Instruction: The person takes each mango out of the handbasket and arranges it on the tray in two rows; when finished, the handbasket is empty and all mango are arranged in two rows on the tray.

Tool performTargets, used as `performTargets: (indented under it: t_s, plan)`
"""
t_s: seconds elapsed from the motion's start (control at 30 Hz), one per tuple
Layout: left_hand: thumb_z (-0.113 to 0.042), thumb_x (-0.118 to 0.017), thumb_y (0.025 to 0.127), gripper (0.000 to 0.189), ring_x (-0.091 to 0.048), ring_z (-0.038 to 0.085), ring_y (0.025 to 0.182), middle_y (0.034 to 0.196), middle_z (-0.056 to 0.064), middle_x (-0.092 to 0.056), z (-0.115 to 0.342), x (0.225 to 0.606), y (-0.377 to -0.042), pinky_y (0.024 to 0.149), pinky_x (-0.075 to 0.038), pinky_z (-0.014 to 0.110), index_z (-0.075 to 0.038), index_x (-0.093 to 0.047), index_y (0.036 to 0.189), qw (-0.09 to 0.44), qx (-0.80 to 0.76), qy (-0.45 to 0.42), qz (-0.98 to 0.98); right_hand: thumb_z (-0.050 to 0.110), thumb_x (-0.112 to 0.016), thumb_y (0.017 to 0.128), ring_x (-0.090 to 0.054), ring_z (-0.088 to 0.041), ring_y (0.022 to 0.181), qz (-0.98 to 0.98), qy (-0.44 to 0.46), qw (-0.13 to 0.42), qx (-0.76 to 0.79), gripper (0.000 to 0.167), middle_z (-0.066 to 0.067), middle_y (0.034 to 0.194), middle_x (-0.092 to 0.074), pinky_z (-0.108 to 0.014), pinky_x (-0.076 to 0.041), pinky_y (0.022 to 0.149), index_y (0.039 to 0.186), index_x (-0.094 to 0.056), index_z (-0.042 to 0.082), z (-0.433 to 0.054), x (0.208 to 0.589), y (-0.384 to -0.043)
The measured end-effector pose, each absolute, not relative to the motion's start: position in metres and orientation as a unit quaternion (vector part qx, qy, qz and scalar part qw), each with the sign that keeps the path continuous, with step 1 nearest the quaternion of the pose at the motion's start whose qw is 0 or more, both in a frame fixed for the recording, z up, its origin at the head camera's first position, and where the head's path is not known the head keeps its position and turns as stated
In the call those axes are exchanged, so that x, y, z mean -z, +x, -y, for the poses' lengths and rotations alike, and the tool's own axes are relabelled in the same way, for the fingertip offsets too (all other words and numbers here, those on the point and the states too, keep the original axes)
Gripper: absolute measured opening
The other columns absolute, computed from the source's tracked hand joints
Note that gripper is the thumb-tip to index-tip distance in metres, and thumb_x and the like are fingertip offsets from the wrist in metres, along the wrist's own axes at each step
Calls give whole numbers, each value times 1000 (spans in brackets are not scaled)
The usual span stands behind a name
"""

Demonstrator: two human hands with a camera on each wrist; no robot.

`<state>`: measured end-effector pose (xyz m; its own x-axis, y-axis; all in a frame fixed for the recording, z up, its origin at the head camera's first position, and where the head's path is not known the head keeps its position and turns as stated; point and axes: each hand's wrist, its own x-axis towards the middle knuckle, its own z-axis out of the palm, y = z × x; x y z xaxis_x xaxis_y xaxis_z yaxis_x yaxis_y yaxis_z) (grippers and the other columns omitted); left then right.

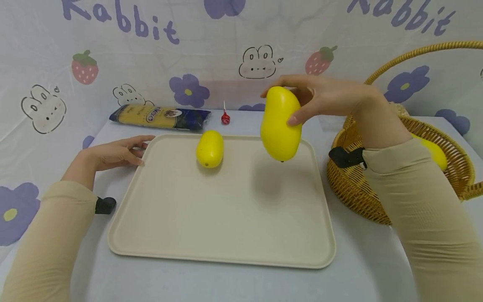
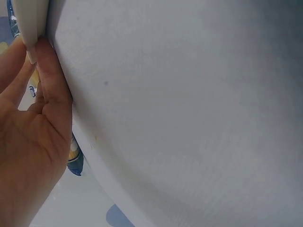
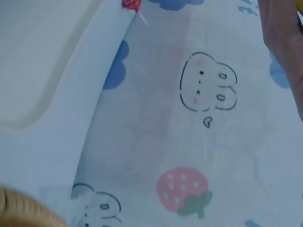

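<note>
My right hand (image 1: 324, 94) grips a yellow mango (image 1: 281, 126) from above, thumb on its near side, and holds it in the air over the right part of a beige tray (image 1: 219, 218). On the tray, near its far edge, lies a second yellow mango (image 1: 209, 149). My left hand (image 1: 115, 154) is at the tray's far left corner. The left wrist view shows its thumb and fingers pinching the tray rim (image 2: 31, 19). Only part of the right hand (image 3: 286, 47) shows in the right wrist view, and the held mango is nearly all out of frame.
A wicker basket (image 1: 351, 193) with a tall handle stands right of the tray, partly behind my right forearm. Inside it is another yellow fruit (image 1: 435, 153), partly hidden. Behind the tray lie a pasta packet (image 1: 158, 117) and a red lollipop (image 1: 225, 118), before a printed cloth backdrop.
</note>
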<state>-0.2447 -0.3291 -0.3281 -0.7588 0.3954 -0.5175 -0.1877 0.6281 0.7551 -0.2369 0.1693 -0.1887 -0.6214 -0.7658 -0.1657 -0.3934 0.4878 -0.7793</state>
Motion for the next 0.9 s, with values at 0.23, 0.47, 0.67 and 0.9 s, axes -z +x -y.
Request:
performTargets:
  t_s: [0.23,0.47,0.67,0.9]
  plan:
    - [-10,-66,89,92,-45,13,119,155,14,-18,329,327,-244,106,-38,35,-22,-8,160,343,-421,66,-837,11,-66,86,-59,-31,114,-791,-364,290,397,63,-10,131,-55,-41,-52,99,143,-41,22,-149,200,-246]
    - [-9,-65,89,92,-43,17,122,154,14,-18,330,327,-246,106,-38,38,-21,-9,160,344,-421,69,-836,11,-69,84,-61,-32,111,-776,-368,294,420,65,-11,129,-54,-43,-55,94,142,-42,23,-130,213,-252]
    - [-9,-67,87,93,-43,16,125,157,14,-17,331,328,-246,107,-37,37,-23,-10,160,344,-421,60,-837,11,-68,85,-60,-34,111,-751,-347,330,456,63,-14,127,-53,-46,-57,91,142,-42,24,-116,226,-255]
    - [-9,-67,87,93,-43,17,124,157,14,-17,330,328,-245,108,-36,38,-23,-11,160,344,-424,61,-836,11,-67,87,-64,-32,105,-741,-300,349,489,64,-16,125,-56,-45,-57,90,143,-40,25,-109,246,-261]
